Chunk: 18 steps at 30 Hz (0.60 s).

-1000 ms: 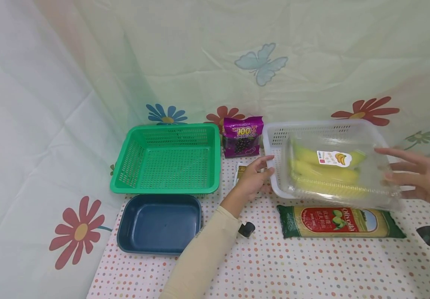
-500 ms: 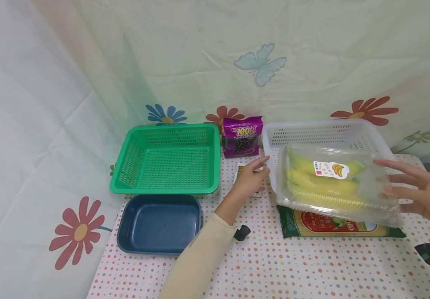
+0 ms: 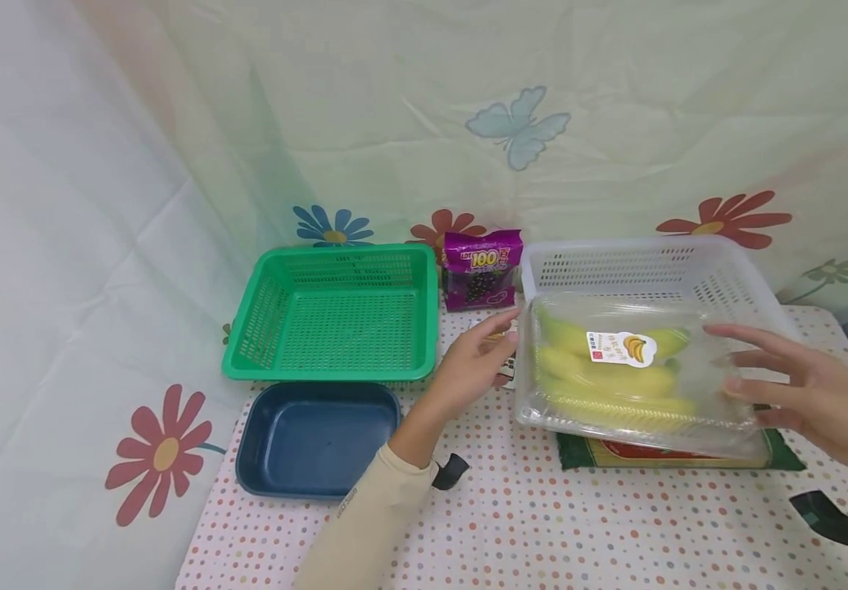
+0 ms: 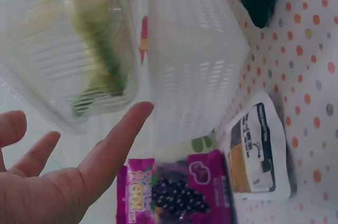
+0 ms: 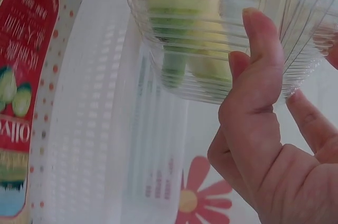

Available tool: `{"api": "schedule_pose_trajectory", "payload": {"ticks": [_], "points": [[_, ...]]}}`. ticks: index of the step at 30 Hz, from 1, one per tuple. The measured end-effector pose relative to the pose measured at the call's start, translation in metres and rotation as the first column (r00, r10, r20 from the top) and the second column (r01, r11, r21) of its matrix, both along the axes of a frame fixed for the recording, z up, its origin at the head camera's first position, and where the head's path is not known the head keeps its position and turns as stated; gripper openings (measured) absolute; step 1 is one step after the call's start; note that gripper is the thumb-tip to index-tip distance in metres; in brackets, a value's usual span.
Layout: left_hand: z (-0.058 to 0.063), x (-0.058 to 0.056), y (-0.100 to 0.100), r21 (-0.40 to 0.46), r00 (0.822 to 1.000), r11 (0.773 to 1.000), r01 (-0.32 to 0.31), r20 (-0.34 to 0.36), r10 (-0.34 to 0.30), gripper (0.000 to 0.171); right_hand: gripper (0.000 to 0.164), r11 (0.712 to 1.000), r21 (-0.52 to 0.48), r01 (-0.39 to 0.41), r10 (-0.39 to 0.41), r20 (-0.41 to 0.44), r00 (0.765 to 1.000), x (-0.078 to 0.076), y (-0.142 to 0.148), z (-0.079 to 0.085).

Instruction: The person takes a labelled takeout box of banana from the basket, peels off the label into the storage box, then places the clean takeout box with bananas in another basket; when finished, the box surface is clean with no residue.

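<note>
A clear plastic box of bananas [image 3: 608, 377] hangs in the air over the front of the white basket [image 3: 615, 254], slightly tilted, a banana label on its lid. My right hand [image 3: 800, 385] grips its right end; in the right wrist view the thumb [image 5: 264, 44] lies against the ribbed plastic. My left hand [image 3: 468, 365] is beside the box's left end with its fingers spread. In the left wrist view a fingertip comes close to the box [image 4: 68, 34]; contact cannot be made out. A pasta pack [image 3: 689, 453] lies partly hidden under the box.
A green basket [image 3: 424, 369] stands at the back left, with a dark blue tray [image 3: 320, 490] in front of it. A purple grape candy bag [image 3: 481, 274] stands between the baskets. A small white packet [image 4: 261, 150] lies on the dotted tablecloth [image 3: 541, 533] near my left hand.
My right hand has brought the banana box left and toward me, from above the white basket to over its front rim and the pasta. My left hand has shifted left off the basket's rim.
</note>
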<state>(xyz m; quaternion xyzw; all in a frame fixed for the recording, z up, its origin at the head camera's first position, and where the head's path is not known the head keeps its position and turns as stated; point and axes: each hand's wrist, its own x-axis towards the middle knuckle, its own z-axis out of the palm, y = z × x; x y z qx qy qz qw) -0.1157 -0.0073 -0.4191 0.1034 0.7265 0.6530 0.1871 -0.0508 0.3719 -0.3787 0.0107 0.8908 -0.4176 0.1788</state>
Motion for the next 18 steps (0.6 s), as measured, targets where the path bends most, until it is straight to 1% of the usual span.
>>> {"api": "schedule_pose_trajectory", "payload": {"ticks": [2,4,6,9,14,18], "points": [[0.003,0.003,-0.006,0.027,0.999,0.999,0.025,0.028,-0.026,0.044,0.076,1.000,-0.011,-0.019,0.019,0.005,1.000,-0.001,-0.006,0.000],[0.006,0.007,-0.013,0.037,0.998,0.999,0.037,0.049,-0.039,0.045,0.074,0.999,-0.026,-0.038,0.038,0.010,0.999,-0.002,-0.013,0.000],[0.008,0.010,-0.019,0.042,0.997,0.999,0.033,0.063,-0.036,0.044,0.073,0.997,-0.057,-0.059,0.060,0.018,0.998,-0.003,-0.019,0.000],[0.010,0.014,-0.030,0.041,0.998,0.999,0.022,0.061,-0.025,0.045,0.070,0.993,-0.094,-0.078,0.081,0.026,0.996,-0.005,-0.028,0.000],[0.013,0.021,-0.049,0.007,0.998,1.000,0.003,0.055,-0.003,0.046,0.069,0.985,-0.138,-0.103,0.108,0.026,0.994,-0.007,-0.044,0.000],[0.016,0.029,-0.065,-0.021,0.999,1.000,-0.017,0.047,0.018,0.046,0.068,0.977,-0.178,-0.120,0.128,0.037,0.991,-0.007,-0.056,-0.001]]}}
